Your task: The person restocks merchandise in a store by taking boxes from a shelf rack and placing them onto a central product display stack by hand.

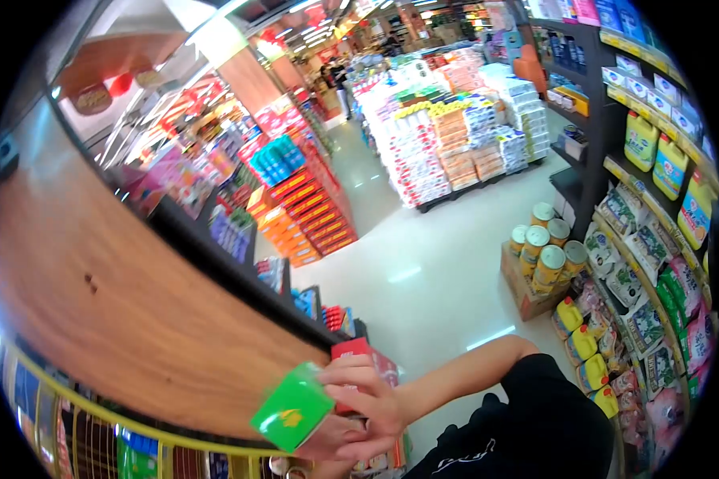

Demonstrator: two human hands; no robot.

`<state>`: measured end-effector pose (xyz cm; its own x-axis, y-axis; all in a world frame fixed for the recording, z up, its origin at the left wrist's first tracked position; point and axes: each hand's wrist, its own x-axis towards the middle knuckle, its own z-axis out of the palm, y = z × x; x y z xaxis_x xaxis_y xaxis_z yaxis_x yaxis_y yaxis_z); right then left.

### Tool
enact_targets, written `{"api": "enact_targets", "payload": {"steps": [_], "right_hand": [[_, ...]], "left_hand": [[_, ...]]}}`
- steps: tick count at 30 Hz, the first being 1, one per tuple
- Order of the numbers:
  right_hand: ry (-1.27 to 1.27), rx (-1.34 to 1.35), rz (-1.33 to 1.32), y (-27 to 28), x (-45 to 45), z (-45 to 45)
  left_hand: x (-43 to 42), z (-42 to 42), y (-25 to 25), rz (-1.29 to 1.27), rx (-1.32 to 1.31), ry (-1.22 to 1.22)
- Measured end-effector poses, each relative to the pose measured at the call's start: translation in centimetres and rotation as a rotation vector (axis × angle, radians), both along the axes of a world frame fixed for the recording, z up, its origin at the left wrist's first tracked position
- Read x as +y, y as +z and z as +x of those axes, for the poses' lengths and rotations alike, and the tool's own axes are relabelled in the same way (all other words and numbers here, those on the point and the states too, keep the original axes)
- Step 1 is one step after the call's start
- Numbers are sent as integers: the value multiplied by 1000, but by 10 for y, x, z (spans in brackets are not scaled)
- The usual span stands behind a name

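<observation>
A green box [294, 407] with a yellow mark on its face is tilted and slightly blurred at the bottom centre. My left hand [333, 439] is closed around its lower right side, partly covered by my other hand. Reaching in from the right, my right hand [373, 395] has bent fingers against the box's right edge. Behind those fingers is a red box [351, 348], partly hidden; whether my hand touches it cannot be made out.
A wooden panel [136, 279] spans the left, above a yellow wire rack [136, 429]. Stacked orange-red cartons [311, 209] and a pallet of packs [447, 136] stand ahead. On the right, yellow-sided cans [550, 267] stand on a carton beside shelves of bottles [669, 166] and bags.
</observation>
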<state>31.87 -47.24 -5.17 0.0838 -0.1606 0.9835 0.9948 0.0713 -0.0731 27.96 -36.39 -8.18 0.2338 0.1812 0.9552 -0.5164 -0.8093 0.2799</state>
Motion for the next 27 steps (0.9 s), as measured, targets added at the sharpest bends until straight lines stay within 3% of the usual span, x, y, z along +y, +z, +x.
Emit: {"api": "enact_targets", "payload": {"steps": [3,5,8,12,16,22,23,26,27], "right_hand": [[-116,146,118,-23,-61,29],[-342,-49,198,-18,-85,54],[-495,-81,209,-26,-120,83],[-520,2,161,-53,-150,135],[-432,274,78,-88,-172,196],[-676,127,82,-79,-195,344],[-732,154,91,-80,-198,369],[-591,659,-14,-134,-237,411],[-561,728,-11,-130,-251,426]], "left_hand": [[-62,45,-27,-15,116,-240],[-98,70,-42,-33,210,-377],[-137,102,-61,-72,343,-542],[-171,159,-84,-152,481,-653],[-195,230,-109,-287,591,-727],[-246,364,-138,-517,704,-864],[-256,387,-138,-551,719,-888],[-282,453,-131,-605,749,-970],[-290,475,-129,-595,752,-1004]]}}
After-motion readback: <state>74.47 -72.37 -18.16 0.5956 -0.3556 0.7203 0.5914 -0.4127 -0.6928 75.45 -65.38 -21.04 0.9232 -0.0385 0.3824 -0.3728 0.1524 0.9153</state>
